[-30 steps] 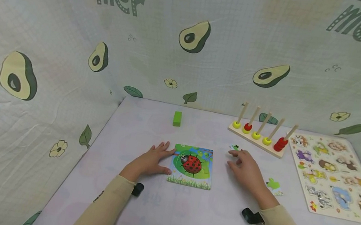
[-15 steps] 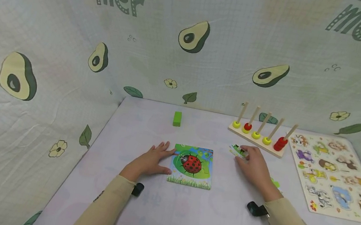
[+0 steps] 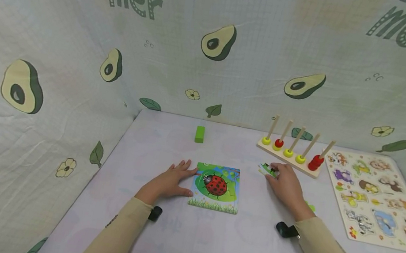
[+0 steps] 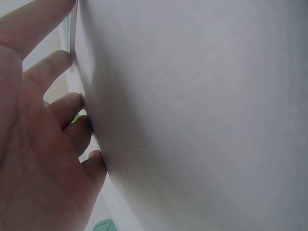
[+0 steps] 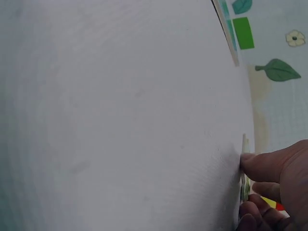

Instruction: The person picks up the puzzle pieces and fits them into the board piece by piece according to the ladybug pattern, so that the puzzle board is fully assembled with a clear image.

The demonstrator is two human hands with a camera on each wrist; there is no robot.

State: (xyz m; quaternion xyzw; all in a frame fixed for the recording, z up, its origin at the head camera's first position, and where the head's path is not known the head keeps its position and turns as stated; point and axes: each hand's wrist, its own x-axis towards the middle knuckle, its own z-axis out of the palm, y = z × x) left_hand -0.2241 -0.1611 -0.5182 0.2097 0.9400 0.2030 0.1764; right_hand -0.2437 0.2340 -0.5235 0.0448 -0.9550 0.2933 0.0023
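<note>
A square ladybug puzzle lies flat on the table. At its left edge rests my left hand, fingers spread, with the thumb and index finger touching the edge. The left wrist view shows the same hand with its fingertips on the tabletop. To the right of the puzzle, my right hand pinches a green and white puzzle piece between thumb and fingers, low at the table. In the right wrist view only this piece's thin edge shows. Another green puzzle piece is mostly hidden behind the right hand.
A green block stands behind the ladybug puzzle. A wooden peg counter with red and yellow rings is at the back right. An animal puzzle board lies at the far right. Printed cloth hangs behind the table.
My right hand has moved slightly right and closed on the puzzle piece, which it was hovering near a second ago. The left hand and the ladybug puzzle have stayed put.
</note>
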